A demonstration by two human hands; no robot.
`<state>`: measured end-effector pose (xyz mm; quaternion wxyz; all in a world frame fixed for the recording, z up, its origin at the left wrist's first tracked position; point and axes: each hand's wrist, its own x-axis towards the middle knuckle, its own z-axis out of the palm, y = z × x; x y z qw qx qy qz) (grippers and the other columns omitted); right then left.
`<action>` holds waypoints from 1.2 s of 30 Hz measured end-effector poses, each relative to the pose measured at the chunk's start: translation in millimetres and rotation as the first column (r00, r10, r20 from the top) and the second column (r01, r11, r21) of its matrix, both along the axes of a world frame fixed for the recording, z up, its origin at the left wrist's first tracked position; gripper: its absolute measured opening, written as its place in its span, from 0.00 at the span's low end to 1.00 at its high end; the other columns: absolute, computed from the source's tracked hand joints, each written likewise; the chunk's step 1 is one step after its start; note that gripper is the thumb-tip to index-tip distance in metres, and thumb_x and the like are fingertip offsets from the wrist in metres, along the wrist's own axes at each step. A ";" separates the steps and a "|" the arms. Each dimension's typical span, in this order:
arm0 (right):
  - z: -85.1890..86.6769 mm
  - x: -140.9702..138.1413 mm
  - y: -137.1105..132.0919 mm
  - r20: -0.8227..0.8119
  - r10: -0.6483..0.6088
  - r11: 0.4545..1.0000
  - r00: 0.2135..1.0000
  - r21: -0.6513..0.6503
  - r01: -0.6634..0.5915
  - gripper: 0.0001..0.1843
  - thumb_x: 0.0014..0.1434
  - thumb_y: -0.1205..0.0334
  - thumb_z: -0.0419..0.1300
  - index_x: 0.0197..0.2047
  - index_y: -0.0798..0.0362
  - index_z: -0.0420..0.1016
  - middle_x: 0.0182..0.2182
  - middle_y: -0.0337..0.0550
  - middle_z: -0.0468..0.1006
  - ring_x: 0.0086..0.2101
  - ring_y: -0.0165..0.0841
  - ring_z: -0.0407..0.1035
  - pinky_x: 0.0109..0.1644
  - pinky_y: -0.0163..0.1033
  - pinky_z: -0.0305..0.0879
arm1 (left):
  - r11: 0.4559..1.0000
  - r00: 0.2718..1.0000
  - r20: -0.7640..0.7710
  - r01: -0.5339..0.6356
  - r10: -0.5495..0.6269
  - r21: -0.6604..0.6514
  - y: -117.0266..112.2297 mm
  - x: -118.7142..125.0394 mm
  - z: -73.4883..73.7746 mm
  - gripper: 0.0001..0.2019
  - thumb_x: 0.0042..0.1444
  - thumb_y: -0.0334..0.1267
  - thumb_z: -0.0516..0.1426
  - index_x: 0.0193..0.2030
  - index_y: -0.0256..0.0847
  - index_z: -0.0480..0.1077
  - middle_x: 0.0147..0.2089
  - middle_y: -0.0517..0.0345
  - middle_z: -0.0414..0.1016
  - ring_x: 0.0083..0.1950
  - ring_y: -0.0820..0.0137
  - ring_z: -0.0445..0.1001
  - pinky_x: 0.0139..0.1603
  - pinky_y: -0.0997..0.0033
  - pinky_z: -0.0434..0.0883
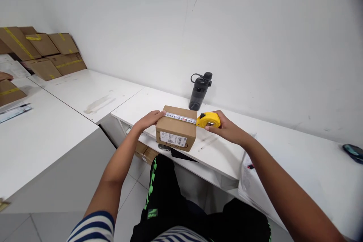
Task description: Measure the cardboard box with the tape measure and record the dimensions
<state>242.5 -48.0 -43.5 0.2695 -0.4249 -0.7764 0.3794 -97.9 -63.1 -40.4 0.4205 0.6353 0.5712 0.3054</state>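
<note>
A small brown cardboard box [176,132] with a white label sits at the front edge of a white table [283,155]. A white measuring tape blade [180,117] lies stretched across the box's top. My left hand [149,120] pinches the tape's end against the box's left top edge, fingers closed. My right hand [224,125] grips the yellow tape measure case [208,120] just right of the box.
A dark water bottle [200,91] stands behind the box by the wall. Papers [249,181] hang over the table edge on the right. A dark device [353,152] lies far right. Flattened cardboard boxes [42,53] are stacked at the far left, where another person's fingers [4,76] show.
</note>
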 end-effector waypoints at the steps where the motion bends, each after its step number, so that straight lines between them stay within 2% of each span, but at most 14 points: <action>1: -1.4 0.8 0.7 0.003 -0.001 1.000 1.000 0.001 0.001 0.28 0.57 0.42 0.63 0.54 0.45 0.60 0.40 0.40 0.73 0.36 0.36 0.68 0.37 0.41 0.66 | 1.000 1.000 0.004 0.005 -0.005 -0.006 0.6 -0.2 0.5 0.24 0.55 0.61 0.53 0.36 0.39 0.68 0.34 0.56 0.70 0.34 0.67 0.67 0.35 0.69 0.63; 5: -4.4 3.5 3.5 0.017 -0.029 0.999 0.999 0.046 0.028 0.27 0.56 0.42 0.63 0.53 0.45 0.61 0.39 0.40 0.73 0.36 0.37 0.68 0.36 0.41 0.67 | 0.999 0.998 -0.060 0.038 -0.036 0.027 4.2 -4.1 7.0 0.21 0.56 0.58 0.54 0.30 0.39 0.65 0.31 0.58 0.67 0.32 0.70 0.64 0.34 0.69 0.62; 8: -0.1 4.7 -2.8 0.027 -0.069 0.990 0.997 0.125 0.066 0.26 0.57 0.43 0.63 0.53 0.44 0.62 0.40 0.41 0.75 0.38 0.39 0.70 0.39 0.43 0.68 | 0.993 0.983 -0.180 0.045 -0.025 0.108 -5.0 -7.7 25.9 0.20 0.57 0.55 0.54 0.26 0.40 0.60 0.27 0.61 0.60 0.28 0.72 0.58 0.30 0.71 0.57; 12: 6.9 8.6 -39.8 -0.034 -0.103 0.962 0.994 0.249 0.109 0.25 0.57 0.46 0.65 0.54 0.43 0.65 0.46 0.45 0.77 0.43 0.43 0.73 0.42 0.47 0.72 | 0.974 0.979 -0.196 -0.011 0.056 0.227 -51.9 0.2 59.3 0.21 0.61 0.55 0.51 0.26 0.41 0.57 0.26 0.63 0.56 0.26 0.74 0.55 0.27 0.72 0.53; 14: 3.8 10.8 -69.8 -0.103 -0.038 0.944 0.994 0.322 0.070 0.26 0.57 0.50 0.66 0.56 0.42 0.65 0.51 0.47 0.76 0.48 0.45 0.73 0.47 0.49 0.74 | 0.969 0.982 -0.188 0.014 0.034 0.246 -83.0 14.8 64.2 0.20 0.62 0.55 0.51 0.27 0.41 0.58 0.25 0.64 0.56 0.26 0.74 0.54 0.26 0.73 0.52; 17: -14.4 11.2 -116.9 -0.173 0.114 0.905 0.978 0.425 -0.030 0.24 0.59 0.58 0.64 0.58 0.39 0.65 0.54 0.47 0.77 0.52 0.43 0.74 0.51 0.51 0.74 | 0.952 0.974 -0.107 0.219 -0.200 0.214 -120.6 48.9 44.4 0.21 0.63 0.54 0.51 0.26 0.41 0.58 0.25 0.64 0.58 0.25 0.75 0.55 0.26 0.73 0.52; 20: -43.3 7.2 -152.0 -0.193 0.168 0.871 0.967 0.487 -0.054 0.24 0.60 0.61 0.63 0.58 0.39 0.65 0.53 0.47 0.78 0.50 0.42 0.76 0.49 0.49 0.76 | 0.941 0.950 0.026 0.304 -0.311 0.145 -138.5 86.9 0.5 0.23 0.64 0.55 0.50 0.25 0.40 0.57 0.24 0.64 0.57 0.27 0.75 0.56 0.29 0.73 0.54; 23: -72.7 4.9 -169.3 -0.257 0.076 0.896 0.963 0.442 0.048 0.26 0.59 0.56 0.64 0.58 0.39 0.62 0.51 0.48 0.79 0.48 0.42 0.77 0.46 0.50 0.77 | 0.950 0.920 0.239 0.310 -0.310 0.039 -142.4 121.2 -45.5 0.26 0.62 0.63 0.47 0.29 0.41 0.61 0.27 0.62 0.61 0.28 0.73 0.59 0.31 0.72 0.59; 26: -94.3 9.1 -176.8 -0.329 -0.070 0.894 0.942 0.398 0.206 0.29 0.56 0.48 0.67 0.57 0.39 0.61 0.48 0.48 0.79 0.47 0.44 0.76 0.47 0.53 0.75 | 0.924 0.820 0.449 0.381 -0.354 0.034 -142.4 152.2 -76.2 0.34 0.57 0.72 0.41 0.45 0.43 0.68 0.45 0.50 0.71 0.45 0.64 0.70 0.45 0.64 0.69; 28: -100.2 16.2 -180.1 -0.319 -0.154 0.853 0.935 0.435 0.288 0.31 0.53 0.46 0.68 0.56 0.40 0.62 0.49 0.50 0.78 0.50 0.47 0.74 0.51 0.57 0.73 | 0.900 0.743 0.524 0.421 -0.416 0.118 -142.1 171.8 -86.4 0.40 0.52 0.75 0.43 0.56 0.45 0.66 0.60 0.44 0.66 0.60 0.55 0.66 0.59 0.56 0.66; 30: -97.3 29.2 -181.3 -0.264 -0.226 0.829 0.938 0.453 0.328 0.33 0.52 0.45 0.69 0.57 0.42 0.64 0.54 0.54 0.74 0.55 0.49 0.69 0.57 0.60 0.68 | 0.899 0.722 0.542 0.398 -0.429 0.182 -139.8 189.7 -90.5 0.41 0.48 0.75 0.50 0.59 0.47 0.66 0.64 0.44 0.64 0.65 0.53 0.63 0.63 0.53 0.64; 33: -80.5 65.6 -172.7 -0.101 -0.153 0.919 0.983 0.351 0.180 0.39 0.50 0.42 0.69 0.62 0.43 0.66 0.63 0.54 0.66 0.61 0.51 0.61 0.63 0.60 0.61 | 0.937 0.751 0.563 0.312 -0.345 0.158 -128.0 211.0 -89.1 0.32 0.47 0.70 0.58 0.48 0.47 0.72 0.53 0.48 0.73 0.53 0.56 0.73 0.53 0.55 0.72; 35: -69.4 100.7 -155.3 -0.009 0.013 0.980 1.000 0.197 -0.011 0.36 0.53 0.42 0.67 0.63 0.39 0.67 0.60 0.47 0.70 0.57 0.46 0.67 0.60 0.53 0.65 | 0.927 0.768 0.528 0.353 -0.363 0.124 -114.0 221.9 -84.1 0.30 0.45 0.68 0.61 0.42 0.45 0.73 0.44 0.50 0.77 0.43 0.59 0.77 0.44 0.57 0.75; 36: -66.3 119.6 -142.8 0.021 0.026 0.992 0.999 0.121 -0.028 0.31 0.58 0.45 0.63 0.63 0.39 0.67 0.55 0.45 0.76 0.52 0.43 0.72 0.55 0.49 0.69 | 0.905 0.788 0.453 0.405 -0.418 0.130 -105.9 227.0 -80.9 0.30 0.43 0.67 0.63 0.42 0.44 0.74 0.43 0.50 0.77 0.43 0.58 0.77 0.45 0.57 0.75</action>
